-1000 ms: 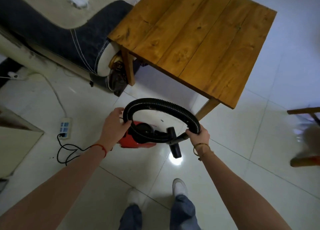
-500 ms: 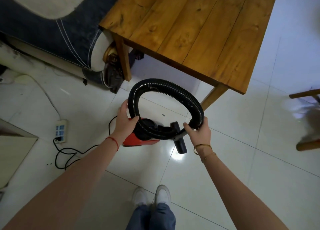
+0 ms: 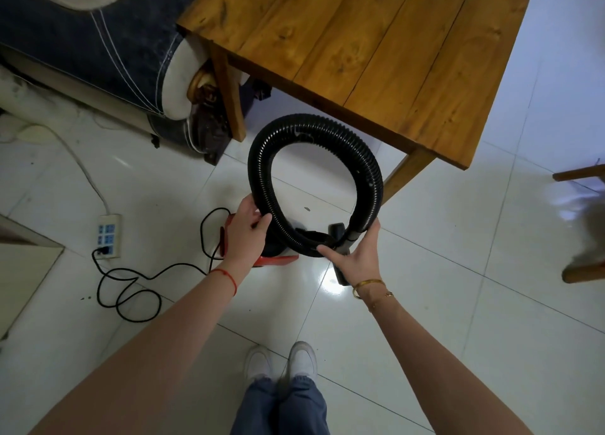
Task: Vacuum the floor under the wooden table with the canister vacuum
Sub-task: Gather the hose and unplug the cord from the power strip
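A black ribbed vacuum hose (image 3: 363, 159) curls in a loop in front of me. My left hand (image 3: 247, 235) grips its left side, thumb hooked round the hose. My right hand (image 3: 355, 254) grips the lower right end, where the hose meets the black nozzle (image 3: 339, 231). Below the loop, mostly hidden by my hands and the hose, stands the red canister vacuum (image 3: 278, 260) on the white tiled floor. The wooden table (image 3: 376, 48) stands just beyond, its near legs (image 3: 230, 97) close to the loop.
A dark blue and beige sofa (image 3: 98, 41) sits left of the table. The black power cord (image 3: 137, 287) coils over the tiles to a white power strip (image 3: 109, 236). A wooden chair (image 3: 582, 225) is at the right edge. My feet (image 3: 281, 362) stand below.
The hose loop has risen and stood more upright, toward the table edge. Both hands lifted with it, and the view moved closer to the table.
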Motion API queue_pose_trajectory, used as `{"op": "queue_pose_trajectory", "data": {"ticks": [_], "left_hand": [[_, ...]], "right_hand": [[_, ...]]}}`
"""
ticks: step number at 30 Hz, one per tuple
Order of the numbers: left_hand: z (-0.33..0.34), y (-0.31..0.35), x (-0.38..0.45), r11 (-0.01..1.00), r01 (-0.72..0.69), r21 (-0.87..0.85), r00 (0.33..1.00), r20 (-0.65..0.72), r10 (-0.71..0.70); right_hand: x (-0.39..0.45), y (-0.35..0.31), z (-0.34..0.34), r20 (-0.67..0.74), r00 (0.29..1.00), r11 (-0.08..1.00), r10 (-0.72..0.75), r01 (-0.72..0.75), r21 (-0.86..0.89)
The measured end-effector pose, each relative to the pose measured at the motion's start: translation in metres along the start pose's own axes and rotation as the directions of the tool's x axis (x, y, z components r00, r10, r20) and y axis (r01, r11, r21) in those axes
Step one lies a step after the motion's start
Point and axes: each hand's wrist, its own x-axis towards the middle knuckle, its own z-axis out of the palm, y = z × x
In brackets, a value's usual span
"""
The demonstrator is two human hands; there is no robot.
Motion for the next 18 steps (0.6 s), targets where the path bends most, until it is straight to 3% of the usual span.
{"op": "queue_pose_trajectory", "data": {"ticks": [8, 18], "left_hand": [[0.033, 0.007, -0.013, 0.980, -0.006, -0.198, 0.999, 0.032, 0.012], [0.054, 0.002, 0.001, 0.977, -0.156, -0.146, 0.986, 0.036, 0.163]], "right_hand": [[0.017, 0.018, 0.030, -0.039, 0.999, 0.998, -0.009, 0.006, -0.064], [0.049, 0.023, 0.051, -0.285, 0.950, 0.984, -0.127, 0.086, -0.153]]}}
